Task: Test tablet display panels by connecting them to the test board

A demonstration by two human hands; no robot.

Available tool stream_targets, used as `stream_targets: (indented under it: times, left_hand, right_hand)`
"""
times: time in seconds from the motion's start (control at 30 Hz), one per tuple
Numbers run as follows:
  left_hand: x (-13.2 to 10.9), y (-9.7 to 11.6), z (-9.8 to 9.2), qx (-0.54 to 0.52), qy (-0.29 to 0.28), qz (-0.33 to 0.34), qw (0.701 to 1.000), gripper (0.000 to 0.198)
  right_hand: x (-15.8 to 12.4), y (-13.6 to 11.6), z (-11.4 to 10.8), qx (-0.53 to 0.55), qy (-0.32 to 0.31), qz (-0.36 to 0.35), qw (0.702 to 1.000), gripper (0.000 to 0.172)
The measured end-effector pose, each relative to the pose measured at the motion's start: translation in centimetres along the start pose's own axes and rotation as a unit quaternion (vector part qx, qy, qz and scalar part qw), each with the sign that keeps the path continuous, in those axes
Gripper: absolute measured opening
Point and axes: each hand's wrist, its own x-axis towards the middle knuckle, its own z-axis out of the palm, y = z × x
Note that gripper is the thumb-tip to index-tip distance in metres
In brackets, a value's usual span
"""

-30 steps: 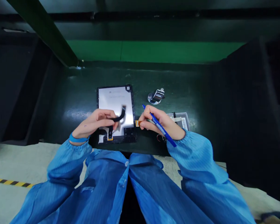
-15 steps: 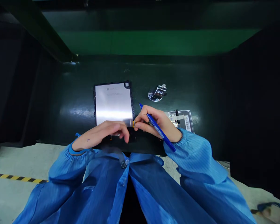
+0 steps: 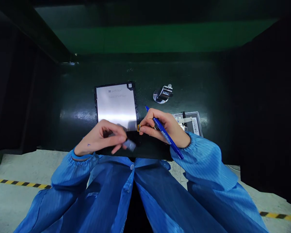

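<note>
Head view: near the front edge of a dark green table (image 3: 70,97) lies a silver tablet panel (image 3: 116,105). Left hand (image 3: 100,139) pinches a small blurred grey piece (image 3: 130,145) over the panel's near end. Right hand (image 3: 166,126) grips a blue pen (image 3: 165,133) and pinches a small orange connector (image 3: 138,127) at the panel's right edge. Farther back stands a metal tally counter (image 3: 163,94).

tally counter (image 3: 163,93) on table | labelled panel (image 3: 192,122) right | green belt (image 3: 160,38) behind
</note>
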Motion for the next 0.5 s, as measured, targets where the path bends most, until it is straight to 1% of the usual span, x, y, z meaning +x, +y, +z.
stream_targets:
  times: [0.03, 0.07, 0.1, 0.17, 0.23, 0.3, 0.4, 0.5]
  left_hand:
    - [-0.1, -0.3, 0.7, -0.001, 0.095, 0.012, 0.995, 0.022]
    - [-0.1, -0.5, 1.3, 0.009, 0.173, 0.026, 0.984, 0.018]
    - [0.0, -0.8, 1.9, 0.027, 0.231, 0.04, 0.972, 0.015]
    - [0.2, -1.2, 2.9, 0.071, 0.303, 0.064, 0.948, 0.01]
    - [0.4, -1.4, 3.5, 0.115, 0.346, 0.083, 0.928, 0.007]
    - [0.5, -1.6, 3.8, 0.16, 0.366, 0.099, 0.911, 0.006]
    - [0.7, -1.6, 4.1, 0.21, 0.372, 0.128, 0.895, 0.006]
    - [0.9, -1.7, 4.3, 0.233, 0.376, 0.141, 0.886, 0.008]
  right_hand:
    - [0.0, 0.0, 0.0, -0.011, 0.002, 0.0, 1.0, 0.034]
    - [0.0, 0.1, 0.0, -0.02, 0.003, -0.001, 1.0, 0.034]
    - [0.0, 0.1, 0.0, -0.028, 0.003, -0.002, 1.0, 0.033]
    - [-0.1, 0.1, 0.0, -0.035, 0.0, -0.006, 0.999, 0.033]
    - [-0.1, 0.1, 0.0, -0.038, -0.004, -0.01, 0.999, 0.032]
    - [-0.1, 0.1, 0.0, -0.042, -0.007, -0.01, 0.999, 0.032]
    - [-0.1, 0.2, -0.1, -0.046, -0.006, -0.013, 0.999, 0.033]
    - [-0.1, 0.3, 0.0, -0.053, -0.006, -0.021, 0.998, 0.033]
